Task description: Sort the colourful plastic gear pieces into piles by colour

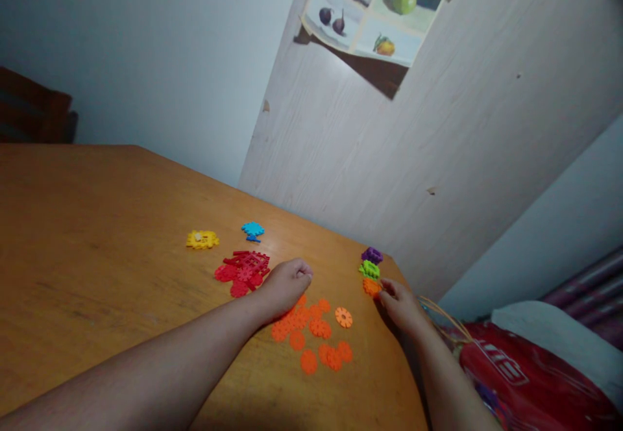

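Note:
My left hand (291, 280) is curled closed at the back edge of a spread of orange notched plastic discs (296, 317). Whatever its fingers may hold is hidden. Beside it, to the left, lies a heap of red discs and red toothed pieces (243, 272). At the right table edge, my right hand (402, 304) has its fingertips closed on the edge of an orange toothed plastic piece (371, 287). Behind that piece sit a lime green piece (370, 269) and a purple piece (372, 255). One lighter orange disc (343, 317) lies between my hands.
Yellow pieces (202, 239) and light blue pieces (253, 228) lie farther back on the wooden table (121, 223). A wall panel (341, 158) borders the table's far side. A red bag (525, 366) with cord handles stands by the right edge. A chair (34, 106) is at far left.

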### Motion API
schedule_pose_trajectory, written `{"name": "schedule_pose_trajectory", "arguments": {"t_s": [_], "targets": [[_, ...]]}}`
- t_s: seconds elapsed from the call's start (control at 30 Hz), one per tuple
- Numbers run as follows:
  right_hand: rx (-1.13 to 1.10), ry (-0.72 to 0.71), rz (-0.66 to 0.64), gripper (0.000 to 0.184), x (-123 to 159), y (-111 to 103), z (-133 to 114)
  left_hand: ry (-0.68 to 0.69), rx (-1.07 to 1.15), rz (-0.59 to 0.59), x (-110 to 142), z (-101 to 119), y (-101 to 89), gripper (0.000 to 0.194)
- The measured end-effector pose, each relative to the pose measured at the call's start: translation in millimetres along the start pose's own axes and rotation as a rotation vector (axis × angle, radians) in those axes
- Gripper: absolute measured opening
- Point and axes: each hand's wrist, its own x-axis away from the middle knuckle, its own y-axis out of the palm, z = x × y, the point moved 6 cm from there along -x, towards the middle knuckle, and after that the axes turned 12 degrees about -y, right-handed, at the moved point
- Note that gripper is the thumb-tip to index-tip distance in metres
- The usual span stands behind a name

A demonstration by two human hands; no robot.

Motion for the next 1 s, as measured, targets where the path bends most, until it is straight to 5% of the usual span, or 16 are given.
{"name": "schedule_pose_trajectory", "arguments": {"t_s": [1.0], "targets": [[-0.008, -0.034, 0.086, 0.048, 4, -5, 3, 0.012, -0.027, 0.002, -3, -3, 0.4, 0.015]]}}
